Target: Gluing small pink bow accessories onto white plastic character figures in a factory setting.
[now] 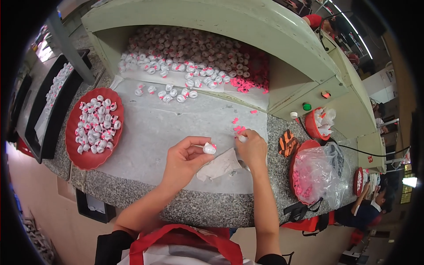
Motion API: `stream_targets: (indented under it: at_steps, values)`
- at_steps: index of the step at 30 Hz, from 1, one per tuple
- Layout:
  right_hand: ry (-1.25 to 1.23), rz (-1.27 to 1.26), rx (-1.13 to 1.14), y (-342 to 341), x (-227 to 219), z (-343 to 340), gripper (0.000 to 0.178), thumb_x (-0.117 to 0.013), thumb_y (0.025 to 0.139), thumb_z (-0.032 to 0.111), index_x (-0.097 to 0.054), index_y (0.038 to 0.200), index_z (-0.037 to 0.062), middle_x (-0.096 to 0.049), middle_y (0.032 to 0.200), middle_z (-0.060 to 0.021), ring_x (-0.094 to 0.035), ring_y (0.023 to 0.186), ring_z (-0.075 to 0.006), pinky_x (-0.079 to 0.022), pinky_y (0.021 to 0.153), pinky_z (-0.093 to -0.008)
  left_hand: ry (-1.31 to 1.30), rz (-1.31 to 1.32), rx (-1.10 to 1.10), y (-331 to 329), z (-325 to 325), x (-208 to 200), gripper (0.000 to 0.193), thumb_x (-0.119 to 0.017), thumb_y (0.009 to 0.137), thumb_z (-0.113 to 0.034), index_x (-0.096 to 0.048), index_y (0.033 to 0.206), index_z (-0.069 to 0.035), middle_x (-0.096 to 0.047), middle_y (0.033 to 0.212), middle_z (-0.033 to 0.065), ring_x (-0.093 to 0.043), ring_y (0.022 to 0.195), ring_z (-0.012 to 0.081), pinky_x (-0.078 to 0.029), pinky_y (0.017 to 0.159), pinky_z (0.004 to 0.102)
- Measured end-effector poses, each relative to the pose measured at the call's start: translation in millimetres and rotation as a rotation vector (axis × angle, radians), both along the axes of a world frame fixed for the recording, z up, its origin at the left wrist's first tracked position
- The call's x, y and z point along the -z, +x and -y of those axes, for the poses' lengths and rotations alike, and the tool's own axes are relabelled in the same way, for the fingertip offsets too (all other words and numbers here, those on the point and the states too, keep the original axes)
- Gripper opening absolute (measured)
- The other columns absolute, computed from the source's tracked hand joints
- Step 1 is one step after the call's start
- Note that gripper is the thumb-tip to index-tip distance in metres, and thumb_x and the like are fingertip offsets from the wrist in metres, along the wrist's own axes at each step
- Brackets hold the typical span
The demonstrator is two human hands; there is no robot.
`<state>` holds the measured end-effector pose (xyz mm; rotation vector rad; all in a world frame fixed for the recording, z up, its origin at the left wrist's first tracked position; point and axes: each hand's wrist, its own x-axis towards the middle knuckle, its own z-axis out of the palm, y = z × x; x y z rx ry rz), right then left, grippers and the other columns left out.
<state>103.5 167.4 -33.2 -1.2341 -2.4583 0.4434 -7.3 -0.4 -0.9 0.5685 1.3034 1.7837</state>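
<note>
Between the thumb and fingers of my left hand (pixel 186 155) is a small white figurine head (pixel 209 149) with a pink bow-like piece on it. My right hand (pixel 253 150) is closed in a pinch around a small white-tipped object (pixel 242 138), most of which the hand hides. Just beyond its fingertips lie a few loose pink pieces (pixel 239 129) on the white paper (pixel 145 145). A crumpled, whitish cloth or paper scrap (pixel 218 166) rests between my hands. Several more white heads (pixel 171 93) sit on the far part of the paper.
A green metal cabinet (pixel 207 15) arches over many white heads and a pink heap (pixel 251 84). At left stand a red dish (pixel 72 143) of finished-looking heads and a black tray (pixel 33 119). To the right are a plastic-bagged red dish (pixel 295 170), a red cup (pixel 312 126) and a cable.
</note>
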Motion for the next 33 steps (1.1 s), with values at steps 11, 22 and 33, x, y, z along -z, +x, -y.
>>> stream_targets:
  at_steps: [11, 22, 33]
  values:
    - [-0.205, -0.311, -0.033, 19.9, 6.1, 13.3, 0.010, -0.061, 0.072, 0.007, -0.062, 0.080, 0.0017, -0.061, 0.070, -0.0057, -0.059, 0.060, -0.0156, -0.045, 0.053, -0.0275, -0.053, -0.129, -0.050, 1.4, -7.0, 19.1, 0.033, -0.062, 0.074, 0.003, -0.053, 0.105, -0.001, -0.062, 0.080, 0.0056, -0.058, 0.074, 0.0071, -0.046, 0.063, 0.0182]
    - [-0.693, -0.596, -0.181, 12.9, -48.1, 68.0, 0.011, -0.066, 0.071, 0.001, -0.059, 0.079, 0.0002, -0.058, 0.070, -0.0020, -0.051, 0.058, -0.0041, -0.040, 0.046, -0.0165, 0.063, -0.420, -0.013, 8.4, -4.4, 13.8, 0.029, -0.055, 0.072, 0.014, -0.056, 0.098, 0.002, -0.048, 0.103, 0.0098, -0.053, 0.096, 0.0177, -0.050, 0.080, 0.0272]
    - [-0.689, -0.627, -0.176, 18.8, -44.7, 68.2, 0.019, -0.069, 0.066, -0.002, -0.059, 0.082, 0.0008, -0.057, 0.071, -0.0008, -0.052, 0.066, -0.0047, -0.042, 0.059, -0.0173, 0.078, 0.021, 0.145, 5.5, -3.0, 10.4, 0.029, -0.056, 0.074, 0.009, -0.056, 0.104, 0.004, -0.053, 0.106, 0.0121, -0.054, 0.094, 0.0185, -0.046, 0.080, 0.0266]
